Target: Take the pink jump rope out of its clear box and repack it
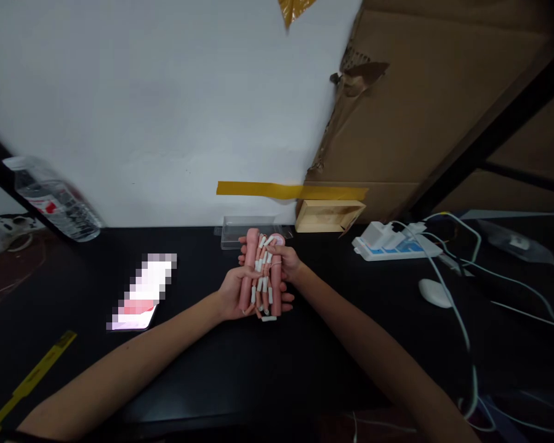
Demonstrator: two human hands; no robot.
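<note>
Black desk (189,384) against a white wall (166,104) and brown cardboard (425,104), with two hands around one beaded bundle (265,284).

Left to right: one yellow strip (39,369) near the desk's front-left corner, one clear bottle (58,200) at the back-left corner, one phone (143,292), screen pixelated; left hand (234,294), thumb pressed over the bundle, fingers curled beneath, partly hidden; the bundle itself, two pink handles (277,290) and beads (258,266) too overlapped to count, nearer the back edge; one clear tray (232,230) behind, partly covered; right hand (290,261), thumb likewise pressed over, fingers underneath mostly hidden; one shallow box (321,218) at the back edge; one power strip (397,251); one white mouse (434,293); tangled cables (474,381), cut off at right.
</note>
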